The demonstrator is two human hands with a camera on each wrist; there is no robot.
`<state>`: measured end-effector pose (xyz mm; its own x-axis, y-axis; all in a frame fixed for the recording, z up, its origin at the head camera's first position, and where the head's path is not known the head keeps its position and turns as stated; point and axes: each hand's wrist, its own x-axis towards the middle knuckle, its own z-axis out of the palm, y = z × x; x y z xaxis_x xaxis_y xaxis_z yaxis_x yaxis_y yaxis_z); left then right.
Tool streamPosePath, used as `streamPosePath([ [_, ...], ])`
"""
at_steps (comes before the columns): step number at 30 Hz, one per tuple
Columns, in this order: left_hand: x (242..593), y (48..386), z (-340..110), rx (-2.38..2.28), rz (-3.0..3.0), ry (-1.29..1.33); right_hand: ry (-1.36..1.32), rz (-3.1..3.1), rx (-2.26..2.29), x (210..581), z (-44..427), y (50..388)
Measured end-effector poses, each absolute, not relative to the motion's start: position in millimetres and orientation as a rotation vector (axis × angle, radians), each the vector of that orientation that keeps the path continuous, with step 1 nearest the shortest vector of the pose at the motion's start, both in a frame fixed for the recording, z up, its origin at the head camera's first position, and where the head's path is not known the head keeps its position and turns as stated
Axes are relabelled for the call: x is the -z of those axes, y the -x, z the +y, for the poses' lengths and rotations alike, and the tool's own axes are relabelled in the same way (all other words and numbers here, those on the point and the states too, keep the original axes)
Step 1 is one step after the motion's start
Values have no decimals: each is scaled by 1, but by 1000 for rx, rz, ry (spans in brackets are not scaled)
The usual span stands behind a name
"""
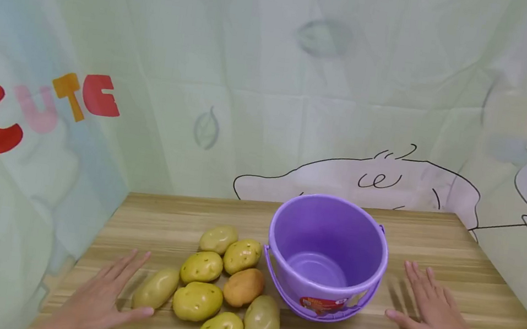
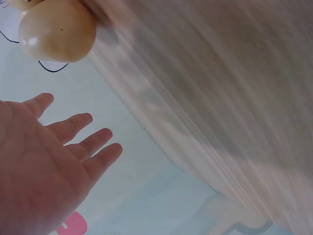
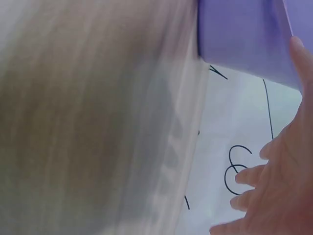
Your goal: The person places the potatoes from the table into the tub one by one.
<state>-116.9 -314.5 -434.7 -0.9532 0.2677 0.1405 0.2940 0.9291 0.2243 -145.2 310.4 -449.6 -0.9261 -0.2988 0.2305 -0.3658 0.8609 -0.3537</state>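
Note:
My left hand [image 1: 98,298] is at the left of the wooden table, fingers spread and holding nothing. Nearest to it is a dull yellow-green potato [image 1: 156,289]. Several more potatoes lie in a group between that hand and the bucket, among them a bright yellow potato [image 1: 197,301] and an orange-brown potato [image 1: 244,287]. The purple bucket [image 1: 321,294] stands upright with nothing inside, its handle lowered to the front. To its right is my right hand [image 1: 443,321], fingers straight, apart from the bucket. The right wrist view shows the spread fingers and part of the bucket [image 3: 244,34].
The wooden tabletop [image 1: 439,237] ends at a printed curtain [image 1: 265,76] behind it. Curtain cloth also hangs along the left and right sides. A red label [image 1: 322,304] is on the bucket's front, below the rim.

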Motion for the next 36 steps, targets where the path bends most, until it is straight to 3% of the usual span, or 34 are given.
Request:
streamPosePath([
  [17,423,121,-301,521,-2956,472,-569,-2722,-1042,424,313,152],
  [36,422,129,-296,726,-3070,482,-562,-2503,-1327,387,277,177],
])
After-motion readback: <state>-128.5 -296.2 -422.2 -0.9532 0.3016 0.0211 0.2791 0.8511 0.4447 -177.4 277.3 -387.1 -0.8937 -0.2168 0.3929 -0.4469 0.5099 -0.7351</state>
